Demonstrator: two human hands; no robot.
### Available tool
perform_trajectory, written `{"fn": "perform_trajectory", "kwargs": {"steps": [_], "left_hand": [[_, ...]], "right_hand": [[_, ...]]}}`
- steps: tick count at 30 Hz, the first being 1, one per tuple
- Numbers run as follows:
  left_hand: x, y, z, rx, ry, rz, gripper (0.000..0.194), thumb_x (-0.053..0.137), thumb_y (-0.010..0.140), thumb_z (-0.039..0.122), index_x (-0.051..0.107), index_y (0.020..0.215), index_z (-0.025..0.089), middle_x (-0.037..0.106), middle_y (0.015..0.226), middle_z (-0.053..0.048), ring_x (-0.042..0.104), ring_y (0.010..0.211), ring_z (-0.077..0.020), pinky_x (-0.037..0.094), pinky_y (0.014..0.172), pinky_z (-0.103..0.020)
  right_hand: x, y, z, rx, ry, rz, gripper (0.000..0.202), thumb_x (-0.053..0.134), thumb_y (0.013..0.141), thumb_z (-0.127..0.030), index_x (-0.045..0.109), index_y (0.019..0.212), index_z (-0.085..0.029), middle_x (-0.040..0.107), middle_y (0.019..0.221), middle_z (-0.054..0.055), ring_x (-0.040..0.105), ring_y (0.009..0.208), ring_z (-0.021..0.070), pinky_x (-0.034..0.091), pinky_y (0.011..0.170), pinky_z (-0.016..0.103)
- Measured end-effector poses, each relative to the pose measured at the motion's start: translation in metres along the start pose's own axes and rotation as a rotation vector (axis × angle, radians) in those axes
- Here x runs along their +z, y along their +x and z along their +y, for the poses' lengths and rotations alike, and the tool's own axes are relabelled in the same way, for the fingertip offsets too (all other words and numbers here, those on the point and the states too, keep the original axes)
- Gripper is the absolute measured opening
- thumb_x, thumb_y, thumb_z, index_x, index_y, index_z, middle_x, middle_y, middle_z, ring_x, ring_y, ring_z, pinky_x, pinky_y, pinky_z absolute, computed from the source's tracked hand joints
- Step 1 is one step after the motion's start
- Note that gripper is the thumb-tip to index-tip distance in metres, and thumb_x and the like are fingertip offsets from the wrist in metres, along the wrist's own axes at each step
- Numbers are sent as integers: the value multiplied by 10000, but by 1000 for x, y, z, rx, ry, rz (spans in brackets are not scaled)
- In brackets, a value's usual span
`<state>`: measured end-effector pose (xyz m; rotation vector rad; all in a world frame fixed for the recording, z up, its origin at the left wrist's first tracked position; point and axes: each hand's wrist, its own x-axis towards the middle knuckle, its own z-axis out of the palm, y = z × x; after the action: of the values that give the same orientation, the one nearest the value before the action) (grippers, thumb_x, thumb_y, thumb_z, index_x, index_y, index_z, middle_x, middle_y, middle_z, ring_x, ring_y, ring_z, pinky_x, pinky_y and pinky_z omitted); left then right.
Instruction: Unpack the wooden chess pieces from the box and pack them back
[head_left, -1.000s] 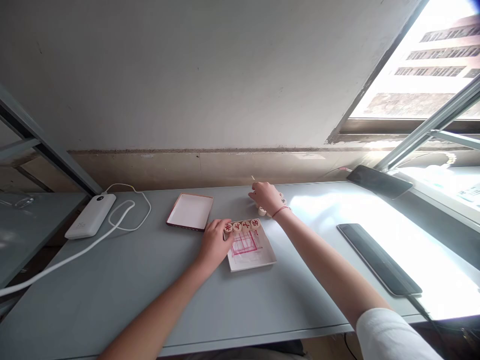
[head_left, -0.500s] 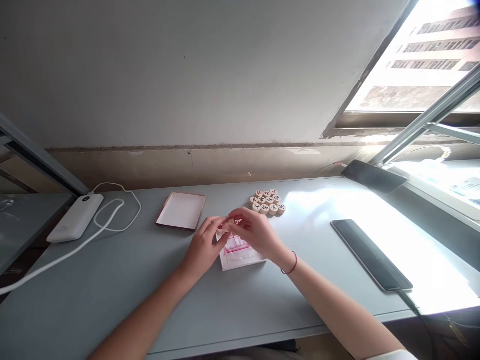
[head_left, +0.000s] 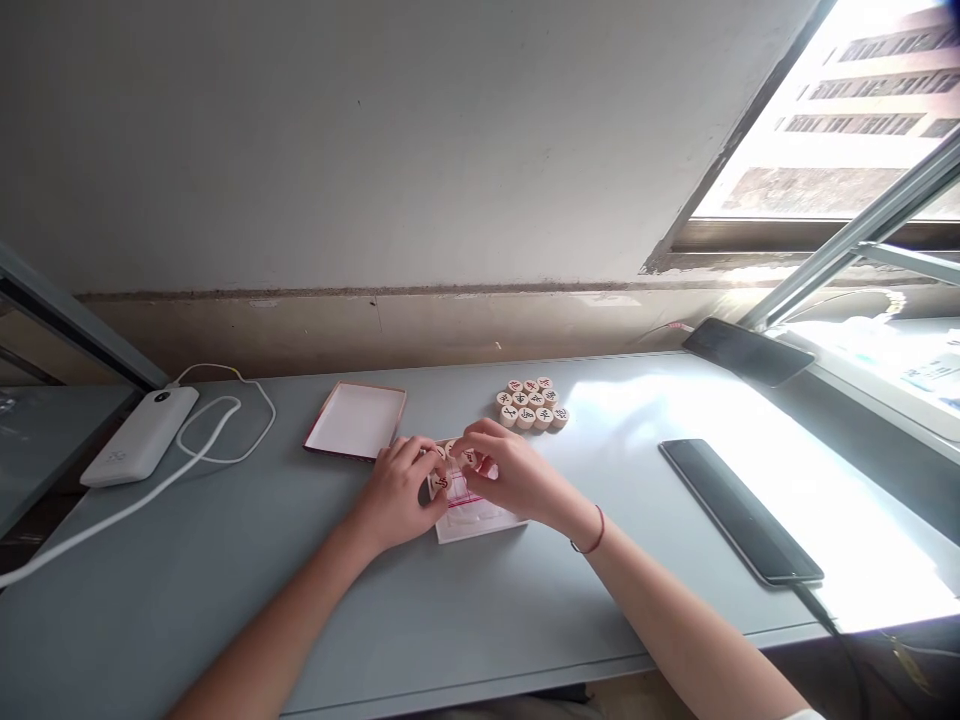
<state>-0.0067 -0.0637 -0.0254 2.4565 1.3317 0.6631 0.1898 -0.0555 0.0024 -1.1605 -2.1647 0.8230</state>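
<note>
My left hand (head_left: 401, 490) is closed on a round wooden Chinese chess piece (head_left: 441, 482) with a red character, over the left side of a shallow white box (head_left: 480, 527). My right hand (head_left: 506, 465) pinches another chess piece (head_left: 469, 458) between thumb and fingers, just above the same box. A thin sheet with pink grid lines (head_left: 466, 496) lies inside the box. Part of one more piece (head_left: 449, 448) shows between my hands at the far edge; the rest there is hidden by my fingers. Behind my right hand several chess pieces (head_left: 532, 399) stand grouped on the desk.
An upturned box lid (head_left: 355, 420) lies left of the box. A white power bank (head_left: 141, 436) with a white cable (head_left: 135, 509) is at the left. On the right a phone (head_left: 739, 510) lies flat, and another dark phone (head_left: 748, 351) leans near the window-side frame.
My hands have drawn slightly apart over the box. A piece now shows in each hand, where earlier the fingers met together. The view has shifted slightly.
</note>
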Motion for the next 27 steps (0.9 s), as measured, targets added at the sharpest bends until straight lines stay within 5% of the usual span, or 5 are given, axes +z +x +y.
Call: {"fn": "perform_trajectory", "kwargs": {"steps": [10,17,23,27], "left_hand": [[-3,2,-4,-95,-203,140,359,300,810,51,507,1057,209,534,1124,-75,514,1113,-188,446,984,-362],[13,0,-2,-220,-400,148,503,301,803,57,480,1240,230,505,1294,-69,468,1238,-182,406,1060,-377],[23,0,-4,-271,-447,128,504,306,811,75,481,1261,221,511,1318,-66,457,1264,-173,386,1079,-355],[22,0,-2,-269,-453,100,471,314,827,93,491,1246,213,510,1316,-75,460,1264,-175,396,1064,-344]], "right_hand": [[26,-2,-2,-67,-230,-81,207,587,795,-119,569,977,-218,602,1047,54,592,898,178,441,733,280],[28,-2,-4,53,-359,-198,260,556,787,-101,499,1018,-204,628,848,32,558,672,170,330,544,246],[37,0,-1,49,-384,-167,161,515,802,-88,482,910,-203,611,797,28,536,646,152,298,531,234],[25,1,1,21,-302,-148,154,528,810,-136,479,938,-206,621,810,20,546,661,144,324,549,225]]}}
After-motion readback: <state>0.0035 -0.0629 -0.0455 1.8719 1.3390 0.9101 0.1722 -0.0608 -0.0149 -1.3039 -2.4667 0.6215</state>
